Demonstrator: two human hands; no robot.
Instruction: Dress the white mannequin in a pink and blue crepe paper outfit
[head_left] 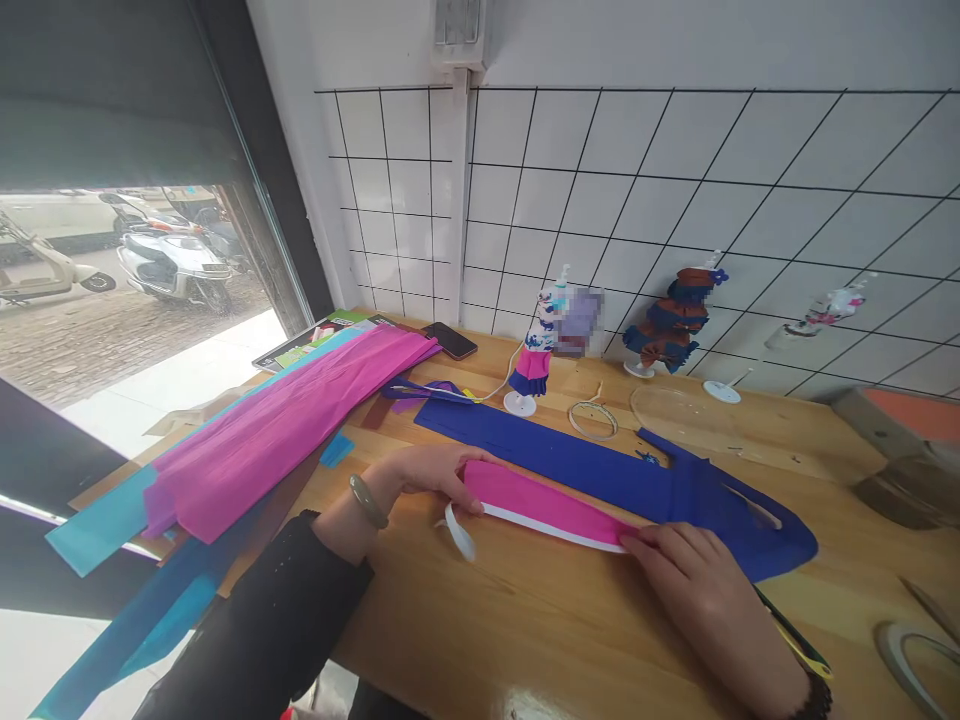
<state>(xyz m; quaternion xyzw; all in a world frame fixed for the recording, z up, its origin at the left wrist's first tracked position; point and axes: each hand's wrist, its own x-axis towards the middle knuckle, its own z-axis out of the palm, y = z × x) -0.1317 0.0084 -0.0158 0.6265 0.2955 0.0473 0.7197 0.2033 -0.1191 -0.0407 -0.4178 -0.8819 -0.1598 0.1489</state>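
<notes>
A narrow pink paper strip (pixel 540 503) with a white tape edge lies on the wooden table (pixel 525 620), partly over a long dark blue paper sheet (pixel 600 462). My left hand (pixel 435 472) pinches the strip's left end, where a loose white tape tail (pixel 459 532) curls off. My right hand (pixel 686 565) presses its fingers flat on the strip's right end. A green bangle sits on my left wrist.
A stack of magenta, cyan and blue crepe paper (pixel 277 430) hangs over the table's left edge. A phone (pixel 450 340), small paper-dressed figures on stands (pixel 534 365) (pixel 671 320), a wire ring (pixel 592 418) and tape rolls (pixel 919 650) lie around. A window is at left.
</notes>
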